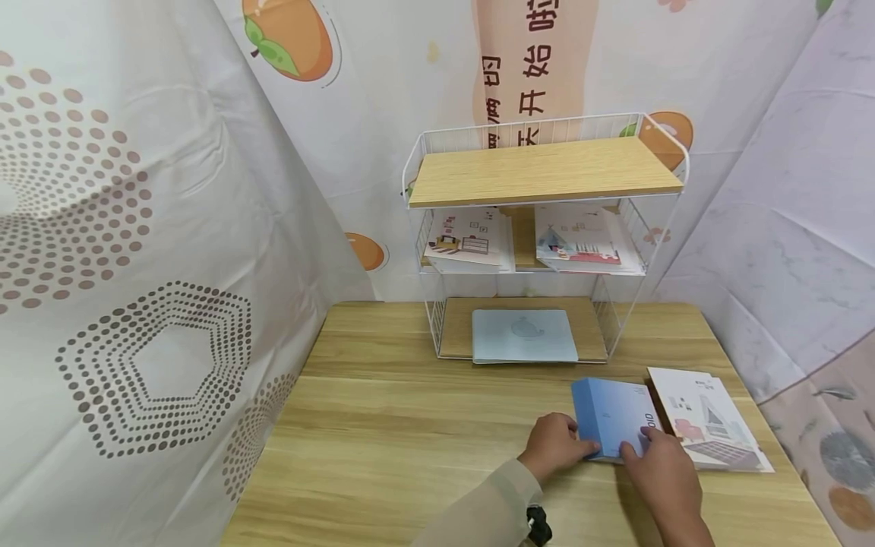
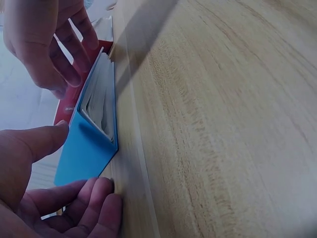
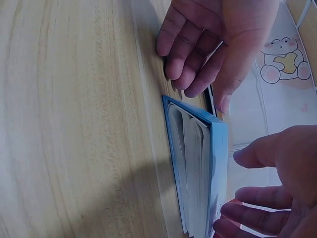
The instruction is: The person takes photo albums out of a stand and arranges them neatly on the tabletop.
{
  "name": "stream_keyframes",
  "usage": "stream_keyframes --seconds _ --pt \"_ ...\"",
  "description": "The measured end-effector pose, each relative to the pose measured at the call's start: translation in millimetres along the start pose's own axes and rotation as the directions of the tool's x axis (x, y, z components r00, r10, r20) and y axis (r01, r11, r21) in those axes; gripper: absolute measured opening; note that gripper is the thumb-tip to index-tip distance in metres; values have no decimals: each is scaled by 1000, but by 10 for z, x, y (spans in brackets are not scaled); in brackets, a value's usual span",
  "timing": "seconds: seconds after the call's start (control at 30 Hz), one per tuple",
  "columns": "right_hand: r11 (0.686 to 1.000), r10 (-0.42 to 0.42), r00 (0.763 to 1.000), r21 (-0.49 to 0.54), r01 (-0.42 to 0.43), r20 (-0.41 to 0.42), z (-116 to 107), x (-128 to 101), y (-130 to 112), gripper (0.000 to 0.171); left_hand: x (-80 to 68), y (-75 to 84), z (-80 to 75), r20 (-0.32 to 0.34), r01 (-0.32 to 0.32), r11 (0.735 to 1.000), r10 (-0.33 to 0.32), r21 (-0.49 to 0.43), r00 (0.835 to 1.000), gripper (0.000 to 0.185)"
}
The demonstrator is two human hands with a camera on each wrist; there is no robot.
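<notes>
1. Two bare hands meet at a blue book on the near right part of a wooden desk. It lies close in front of the person, its long axis running from near to far and slightly leftward.

2. The left hand sits at the book's near left corner. In the left wrist view, its thumb lies on the blue cover and its fingers curl beneath the lifted edge — a light pinch rather than a full clasp.

3. The right hand comes in from the near right, fingertips on the cover's near right edge. In the right wrist view its fingers are spread and fairly straight beside the page block; whether the thumb presses the cover cannot be told.

4. The book is tipped, not flat: its left side is raised off the desk, pages fanned below the cover.

5. The key relation: both hands are at the near end, on either side of the long axis. The left holds the raised corner; the right steadies the lower side.

6. A picture booklet lies touching or just beside the book's right edge. Well beyond, a white wire shelf stands at the far edge with a pale folder on its lowest level.
</notes>
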State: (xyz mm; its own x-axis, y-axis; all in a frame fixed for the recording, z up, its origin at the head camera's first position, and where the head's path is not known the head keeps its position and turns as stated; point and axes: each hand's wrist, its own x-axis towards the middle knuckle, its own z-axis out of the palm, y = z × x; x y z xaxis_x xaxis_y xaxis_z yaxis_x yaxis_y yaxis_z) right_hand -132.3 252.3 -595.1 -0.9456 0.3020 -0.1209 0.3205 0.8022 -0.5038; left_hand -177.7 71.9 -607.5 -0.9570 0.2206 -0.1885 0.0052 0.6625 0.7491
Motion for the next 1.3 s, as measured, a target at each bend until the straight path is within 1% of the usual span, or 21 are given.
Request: stream_keyframes --seconds 0.1,0.23,0.3,0.4,0.43,0.57,0.67,0.87,0.97,1.1,1.23,1.3 --pt "1000 2 1000 16 -2 -9 2 -7 -4 59 3 -13 2 3 -5 1000 5 -14 1000 35" --pt "999 -24 999 38 25 -25 -18 -16 -42 55 17 -18 -5 1 -18 1000 18 -15 1000 47" --pt "998 -45 999 46 46 -30 -42 -21 -76 52 23 -4 -27 8 -20 1000 20 -9 1000 45" --pt "996 -66 997 60 68 -32 -77 -27 -123 50 40 15 -72 21 -13 1000 13 5 1000 34" --pt "996 -70 997 61 72 -29 -90 -27 -138 49 47 20 -87 26 -8 1000 7 11 1000 33" --pt "994 -84 996 69 86 -32 -110 -23 -161 48 54 33 -149 28 -14 999 13 31 1000 46" --pt "992 -96 995 77 99 -39 -109 -18 -163 48 58 41 -186 35 -33 999 32 33 999 47" --pt "989 -118 992 90 121 -38 -126 -7 -187 47 73 84 -263 46 -36 999 34 38 998 50" --pt "987 -128 991 92 132 -41 -137 -4 -207 46 74 116 -311 41 -49 998 47 48 998 50" --pt "984 -143 990 107 144 -19 -159 -3 -241 47 71 159 -381 39 -54 997 52 60 998 52" --pt "978 -166 986 128 164 4 -203 7 -274 47 70 181 -457 54 -53 996 50 67 997 55" --pt "974 -176 984 145 173 5 -235 21 -294 48 75 195 -509 53 -65 995 61 71 997 55"
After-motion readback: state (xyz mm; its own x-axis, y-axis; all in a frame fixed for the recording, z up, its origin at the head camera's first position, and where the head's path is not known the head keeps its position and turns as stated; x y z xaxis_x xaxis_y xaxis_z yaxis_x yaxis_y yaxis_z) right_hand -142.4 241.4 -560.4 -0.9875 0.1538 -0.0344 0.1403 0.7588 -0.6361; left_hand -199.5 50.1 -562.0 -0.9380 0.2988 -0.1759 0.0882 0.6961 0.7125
